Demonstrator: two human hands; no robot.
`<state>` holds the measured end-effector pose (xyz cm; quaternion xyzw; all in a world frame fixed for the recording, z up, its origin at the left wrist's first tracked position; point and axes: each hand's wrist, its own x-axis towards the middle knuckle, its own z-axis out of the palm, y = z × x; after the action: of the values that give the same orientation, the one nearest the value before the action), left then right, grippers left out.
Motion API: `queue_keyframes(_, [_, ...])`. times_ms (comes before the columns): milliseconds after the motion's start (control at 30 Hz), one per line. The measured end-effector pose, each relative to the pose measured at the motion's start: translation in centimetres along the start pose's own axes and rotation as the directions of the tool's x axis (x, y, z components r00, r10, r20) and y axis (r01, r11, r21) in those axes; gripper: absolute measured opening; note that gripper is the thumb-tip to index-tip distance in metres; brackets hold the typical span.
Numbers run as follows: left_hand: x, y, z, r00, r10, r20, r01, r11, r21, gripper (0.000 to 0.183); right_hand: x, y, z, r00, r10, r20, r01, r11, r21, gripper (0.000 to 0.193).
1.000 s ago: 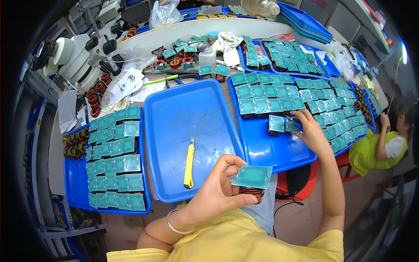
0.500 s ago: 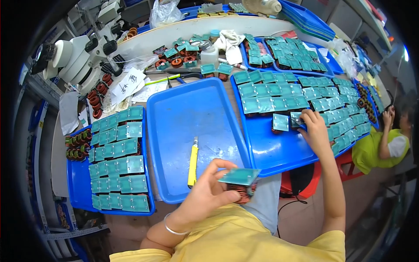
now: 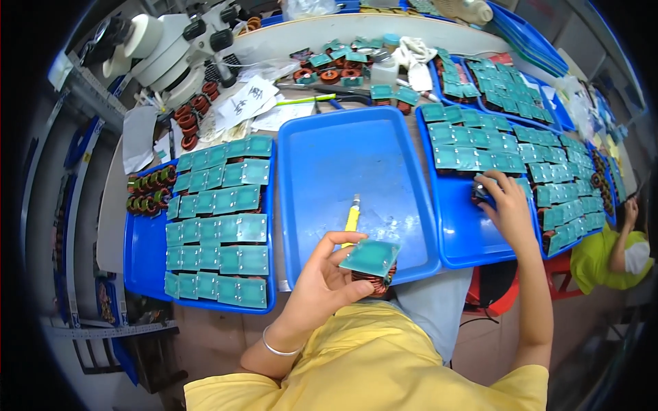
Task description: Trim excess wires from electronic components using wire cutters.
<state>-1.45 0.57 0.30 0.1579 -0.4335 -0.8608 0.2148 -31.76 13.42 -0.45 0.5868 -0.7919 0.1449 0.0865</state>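
My left hand holds a copper-wound coil with a square green circuit board on top, between thumb and fingers above the near edge of the middle blue tray. In that tray lies a yellow utility knife, its lower part hidden behind my hand. My right hand reaches into the right blue tray, its fingers closed around another board-topped coil in front of the rows. Just behind these fingers, a further green board shows in part.
The left blue tray holds rows of green-topped coils and several bare coils. Behind stand a microscope, papers, loose coils and a white cloth. At far right sits another person in a yellow-green top.
The view has turned, so the trays sit further right in it. My right hand has shifted from one coil to the neighbouring one on its left. My left hand still holds its coil.
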Motion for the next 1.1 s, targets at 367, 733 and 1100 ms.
queue_keyframes(367, [-1.6,0.9,-2.1,0.988,0.128,-0.09,-0.13,0.992,-0.008,0.055,0.6,-5.3,1.7,0.964,0.257,-0.073,-0.21,0.897,0.388,0.029])
queue_keyframes(733, [-2.6,1.0,-1.5,0.914,0.292,-0.282,-0.204,0.931,0.302,0.048,4.0,-19.3,8.4,0.964,0.09,0.25,-0.164,0.943,0.289,0.032])
queue_keyframes(1100, [-1.6,0.1,-1.0,0.957,0.137,-0.254,-0.076,0.968,0.238,0.054,-3.1,-16.2,-0.3,0.952,0.106,0.287,-0.302,0.188,0.935,0.045])
